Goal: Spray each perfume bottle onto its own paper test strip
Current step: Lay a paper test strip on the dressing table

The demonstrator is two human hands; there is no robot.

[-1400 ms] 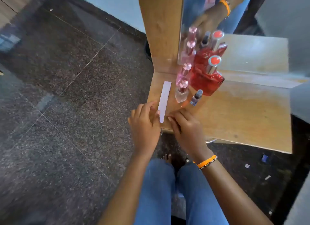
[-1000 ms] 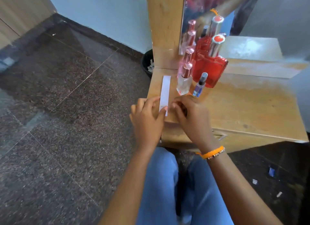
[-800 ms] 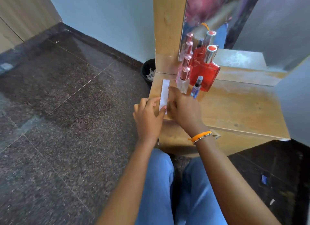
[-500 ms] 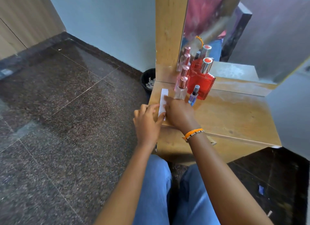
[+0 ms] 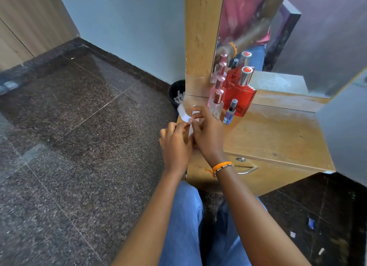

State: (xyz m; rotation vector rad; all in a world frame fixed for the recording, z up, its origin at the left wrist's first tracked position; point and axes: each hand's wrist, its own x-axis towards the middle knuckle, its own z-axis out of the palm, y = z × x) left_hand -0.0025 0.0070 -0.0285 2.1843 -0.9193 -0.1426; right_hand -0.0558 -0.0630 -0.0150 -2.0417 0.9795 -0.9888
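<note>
Dark speckled stone floor [image 5: 79,146] runs up to a pale blue wall, and against that wall stands a wooden dressing table [image 5: 278,138] with a mirror [image 5: 288,37] rising from its back edge. Four perfume bottles are grouped at the table's back left, just in front of the mirror: a large red bottle [image 5: 239,97] with a silver cap, a clear bottle [image 5: 216,105] with a rose-gold cap, a pink bottle [image 5: 215,87] close behind it, and a small blue spray vial [image 5: 230,112] at the front. Both hands meet over the table's left front corner. The left hand [image 5: 175,144] and the right hand [image 5: 208,132] each have fingers curled, pinching white paper test strips [image 5: 188,116] between them; one strip end curves up and out to the left, blurred, lifted off the tabletop. An orange bracelet [image 5: 222,166] circles the right wrist. A black waste bin [image 5: 176,93] sits on the floor beside the table, with paper scraps inside. Below the tabletop a drawer shows a metal handle [image 5: 247,170].
</note>
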